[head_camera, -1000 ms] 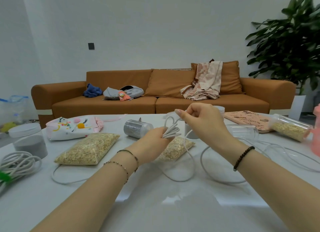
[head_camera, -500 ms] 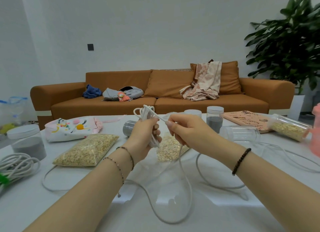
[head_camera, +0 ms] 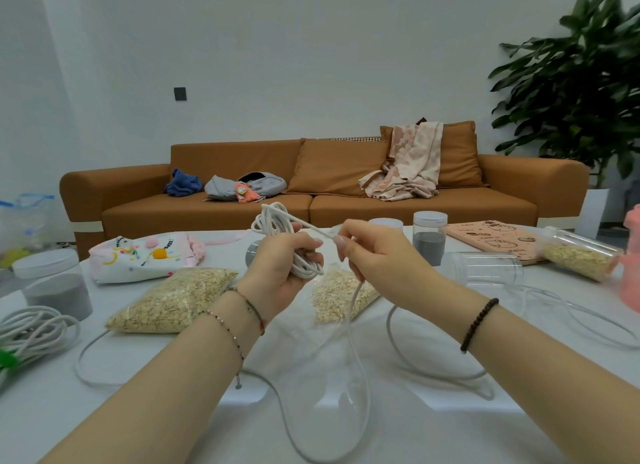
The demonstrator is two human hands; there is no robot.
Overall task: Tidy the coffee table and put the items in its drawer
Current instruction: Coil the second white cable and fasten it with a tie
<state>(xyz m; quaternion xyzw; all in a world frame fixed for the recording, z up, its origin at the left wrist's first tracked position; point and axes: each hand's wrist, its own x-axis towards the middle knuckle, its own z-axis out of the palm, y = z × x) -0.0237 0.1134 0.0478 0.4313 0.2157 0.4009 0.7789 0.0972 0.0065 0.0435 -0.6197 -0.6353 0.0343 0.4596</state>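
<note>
My left hand [head_camera: 282, 269] grips a bundle of coiled white cable [head_camera: 273, 223] upright above the white coffee table [head_camera: 173, 404]. My right hand [head_camera: 372, 255] pinches the same cable just to the right, pulling a strand taut from the top of the coil. The cable's loose length hangs down from my right hand and loops over the tabletop in front of me. Two clear bags of oats [head_camera: 173, 301] lie on the table under and left of my hands. No drawer is in view.
A second coiled cable [head_camera: 31, 332] and a grey-filled jar [head_camera: 55, 283] sit at the left edge. A patterned pouch [head_camera: 138, 257], several jars [head_camera: 429, 242], a lying clear container [head_camera: 485, 268], an oat-filled tube [head_camera: 578, 255] and a pink board [head_camera: 495, 238] stand behind. A sofa [head_camera: 329, 186] is beyond.
My left hand rose and turned the coil upright. My right hand laid another loop onto the bundle and now pulls the strand taut to the right. The loose cable on the table slid closer.
</note>
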